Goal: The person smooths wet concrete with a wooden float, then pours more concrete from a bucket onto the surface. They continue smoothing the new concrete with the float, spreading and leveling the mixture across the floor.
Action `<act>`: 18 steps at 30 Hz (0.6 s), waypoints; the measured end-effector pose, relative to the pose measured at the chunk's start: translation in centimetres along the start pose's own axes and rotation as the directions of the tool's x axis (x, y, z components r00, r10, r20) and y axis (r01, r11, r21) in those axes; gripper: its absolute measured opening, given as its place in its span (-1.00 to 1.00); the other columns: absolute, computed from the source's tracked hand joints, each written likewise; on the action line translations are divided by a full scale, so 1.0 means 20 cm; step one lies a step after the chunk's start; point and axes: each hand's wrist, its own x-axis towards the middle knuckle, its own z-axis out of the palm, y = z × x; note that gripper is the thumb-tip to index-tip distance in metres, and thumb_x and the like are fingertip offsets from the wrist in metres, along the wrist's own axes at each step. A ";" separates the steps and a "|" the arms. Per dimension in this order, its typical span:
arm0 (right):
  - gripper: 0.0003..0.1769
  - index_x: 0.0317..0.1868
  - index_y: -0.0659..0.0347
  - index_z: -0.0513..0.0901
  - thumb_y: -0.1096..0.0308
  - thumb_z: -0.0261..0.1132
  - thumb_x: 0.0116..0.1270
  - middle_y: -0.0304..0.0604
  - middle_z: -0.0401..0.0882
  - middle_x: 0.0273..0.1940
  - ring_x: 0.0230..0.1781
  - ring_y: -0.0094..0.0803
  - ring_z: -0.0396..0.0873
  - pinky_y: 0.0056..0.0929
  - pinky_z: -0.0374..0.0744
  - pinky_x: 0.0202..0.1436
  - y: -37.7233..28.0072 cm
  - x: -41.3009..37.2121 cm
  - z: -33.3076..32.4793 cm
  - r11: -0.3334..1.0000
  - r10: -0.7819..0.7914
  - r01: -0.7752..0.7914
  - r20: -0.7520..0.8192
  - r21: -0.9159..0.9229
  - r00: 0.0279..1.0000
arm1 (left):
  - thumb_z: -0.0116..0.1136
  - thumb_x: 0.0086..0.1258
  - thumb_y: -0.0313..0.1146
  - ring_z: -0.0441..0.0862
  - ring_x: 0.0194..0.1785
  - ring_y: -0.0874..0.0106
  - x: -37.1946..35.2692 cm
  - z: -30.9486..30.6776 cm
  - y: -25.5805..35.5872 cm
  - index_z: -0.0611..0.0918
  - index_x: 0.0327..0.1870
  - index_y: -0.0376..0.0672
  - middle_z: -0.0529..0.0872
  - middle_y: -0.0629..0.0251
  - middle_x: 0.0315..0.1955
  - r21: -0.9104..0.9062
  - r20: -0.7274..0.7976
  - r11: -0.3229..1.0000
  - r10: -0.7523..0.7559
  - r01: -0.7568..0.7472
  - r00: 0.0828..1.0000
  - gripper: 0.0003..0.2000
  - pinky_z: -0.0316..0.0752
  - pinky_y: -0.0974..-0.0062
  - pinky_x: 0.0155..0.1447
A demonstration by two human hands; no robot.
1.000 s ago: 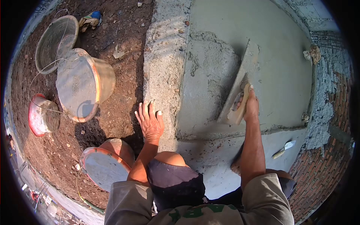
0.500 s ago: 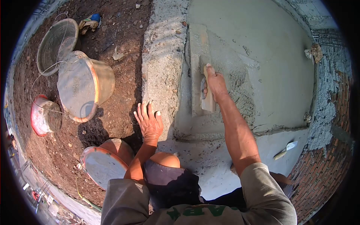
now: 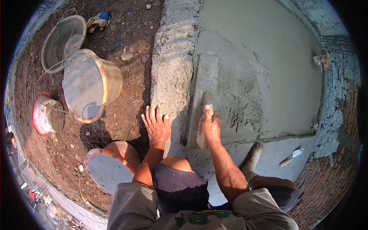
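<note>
My right hand (image 3: 211, 126) is wrapped round the handle of a long plastering float (image 3: 208, 71). The float's blade lies flat on wet grey mortar (image 3: 285, 73), along its left edge beside a string line. To the right of the blade the mortar is rough and torn, while farther off it looks smooth. My left hand (image 3: 158, 128) rests with fingers spread on the rough concrete ledge (image 3: 172, 57), next to the soil. Nothing is held in it.
Mortar-smeared buckets (image 3: 113, 82) stand on the soil (image 3: 126, 34) at left, with a red-rimmed pail (image 3: 50, 114) among them. Another bucket (image 3: 109, 170) sits near my left arm. A small trowel (image 3: 292, 157) lies on the pale slab at right, before a brick wall (image 3: 329, 180).
My right hand has drawn the float toward me along the mortar's left edge. My left hand keeps its place on the ledge. A foot now shows on the slab at right.
</note>
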 end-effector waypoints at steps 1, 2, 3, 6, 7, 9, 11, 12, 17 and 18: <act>-0.33 -0.28 0.32 0.46 -0.27 0.08 0.44 -0.23 0.40 -0.63 -0.72 -0.45 0.45 -0.37 0.45 -0.64 -0.03 0.02 -0.01 0.999 -0.020 0.021 -0.026 0.037 0.999 | 0.02 0.41 -0.23 0.09 0.51 -0.03 -0.02 -0.01 0.00 0.33 0.38 -0.22 0.23 0.03 0.41 0.001 0.015 1.000 -0.007 0.007 1.000 -0.47 -0.12 -0.16 0.53; -0.37 -0.35 0.34 0.44 -0.19 0.07 0.49 -0.15 0.44 -0.64 -0.69 -0.37 0.52 -0.29 0.53 -0.59 -0.10 0.06 -0.01 0.994 -0.089 0.092 -0.047 0.051 0.995 | 0.02 0.41 -0.23 0.09 0.51 -0.03 -0.01 0.00 0.01 0.33 0.38 -0.22 0.24 0.04 0.41 0.001 0.010 1.000 -0.007 0.007 1.000 -0.47 -0.12 -0.15 0.53; -0.37 -0.35 0.33 0.44 -0.19 0.07 0.48 -0.16 0.44 -0.64 -0.70 -0.39 0.52 -0.32 0.52 -0.60 -0.19 0.12 -0.02 0.985 -0.132 0.137 -0.054 0.103 0.990 | 0.03 0.41 -0.23 0.09 0.51 -0.03 0.00 0.00 0.01 0.32 0.38 -0.22 0.24 0.04 0.41 0.003 0.003 1.000 -0.011 0.011 1.000 -0.47 -0.11 -0.15 0.53; -0.31 -0.36 0.38 0.47 -0.23 0.05 0.47 -0.13 0.49 -0.64 -0.69 -0.33 0.56 -0.32 0.54 -0.61 -0.50 0.34 -0.02 0.985 -0.168 0.169 -0.017 0.021 0.986 | 0.05 0.42 -0.19 0.11 0.51 0.02 0.01 0.00 0.00 0.36 0.36 -0.18 0.25 0.09 0.41 0.004 0.000 1.000 -0.026 0.026 1.000 -0.48 -0.09 -0.14 0.53; -0.28 -0.40 0.39 0.52 -0.25 0.03 0.47 -0.10 0.53 -0.63 -0.66 -0.29 0.60 -0.29 0.55 -0.59 -0.58 0.41 0.00 0.990 -0.139 0.139 0.019 -0.037 0.990 | 0.05 0.42 -0.16 0.11 0.51 0.04 0.01 0.00 0.00 0.38 0.35 -0.16 0.26 0.11 0.41 0.004 0.000 1.000 -0.028 0.028 1.000 -0.48 -0.09 -0.14 0.53; -0.29 -0.42 0.37 0.50 -0.24 0.05 0.46 -0.10 0.52 -0.59 -0.68 -0.34 0.58 -0.32 0.56 -0.61 -0.57 0.54 0.09 0.975 -0.154 0.162 0.063 -0.151 0.986 | 0.08 0.41 -0.17 0.11 0.52 0.04 0.00 0.02 -0.01 0.39 0.34 -0.17 0.27 0.10 0.40 0.016 -0.016 1.000 -0.009 0.009 1.000 -0.49 -0.08 -0.13 0.53; -0.24 -0.41 0.44 0.54 -0.25 0.02 0.46 0.06 0.57 -0.61 -0.65 -0.15 0.65 -0.16 0.60 -0.49 -0.49 0.51 0.16 0.986 -0.092 0.094 0.021 -0.137 0.996 | 0.08 0.40 -0.17 0.11 0.52 0.04 0.00 0.03 -0.02 0.39 0.34 -0.17 0.28 0.10 0.40 0.036 -0.020 0.999 -0.005 0.006 1.000 -0.48 -0.07 -0.13 0.53; -0.24 -0.38 0.45 0.54 -0.26 0.02 0.46 0.07 0.58 -0.60 -0.64 -0.14 0.65 -0.14 0.60 -0.47 -0.45 0.47 0.17 0.986 -0.084 0.087 0.025 -0.144 0.996 | 0.08 0.40 -0.17 0.11 0.52 0.04 0.00 0.03 -0.03 0.39 0.34 -0.17 0.28 0.10 0.40 0.033 -0.024 0.999 -0.005 0.006 1.000 -0.48 -0.07 -0.13 0.53; -0.23 -0.25 0.49 0.54 -0.26 0.00 0.46 0.23 0.65 -0.45 -0.43 0.06 0.71 -0.04 0.63 -0.31 -0.25 0.34 0.15 0.963 -0.092 0.086 -0.011 -0.256 0.996 | 0.07 0.41 -0.18 0.12 0.52 0.05 0.00 0.02 -0.01 0.39 0.35 -0.16 0.28 0.12 0.39 0.016 -0.023 1.000 -0.017 0.018 1.000 -0.48 -0.08 -0.13 0.53; -0.24 -0.16 0.50 0.54 -0.24 0.03 0.45 0.36 0.65 -0.30 -0.21 0.24 0.68 0.05 0.62 -0.14 -0.20 0.40 0.18 0.932 -0.152 0.116 -0.079 -0.343 0.985 | 0.08 0.41 -0.17 0.12 0.51 0.06 0.01 0.03 -0.01 0.39 0.35 -0.15 0.28 0.13 0.39 0.024 -0.040 1.000 -0.011 0.012 0.999 -0.48 -0.07 -0.13 0.53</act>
